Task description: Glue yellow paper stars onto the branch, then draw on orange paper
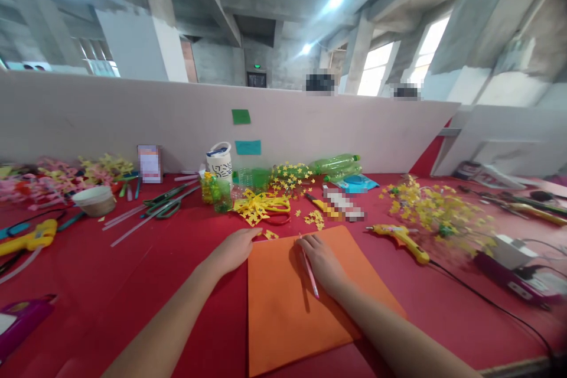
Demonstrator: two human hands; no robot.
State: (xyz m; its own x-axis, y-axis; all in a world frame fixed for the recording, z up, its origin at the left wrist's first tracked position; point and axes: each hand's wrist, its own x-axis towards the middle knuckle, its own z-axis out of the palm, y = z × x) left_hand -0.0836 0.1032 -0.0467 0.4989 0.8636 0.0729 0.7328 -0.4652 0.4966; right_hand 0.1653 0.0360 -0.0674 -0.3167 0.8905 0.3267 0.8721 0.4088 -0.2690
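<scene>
A large orange sheet (287, 313) lies on the red table (208, 319). My right hand (321, 260) rests over its upper part, fingers curled round a pink pencil (311, 277) that slants down toward me. At the sheet's upper left corner is my left hand (237, 248), its fingertips beside a small yellow star scrap (270, 235); whether they pinch anything is too small to tell. Beyond the hands lie cut yellow star pieces (313, 218) and a yellow star-punched sheet (252, 208) by yellow-handled scissors (281, 207).
A yellow glue gun (405, 241) with a black cord lies right of the sheet, near yellow flowers (425, 207) and a power strip (514, 280). Green bottles (336, 165) and a white cup (220, 164) stand behind. Green scissors (168, 204) and a bowl (94, 201) are left.
</scene>
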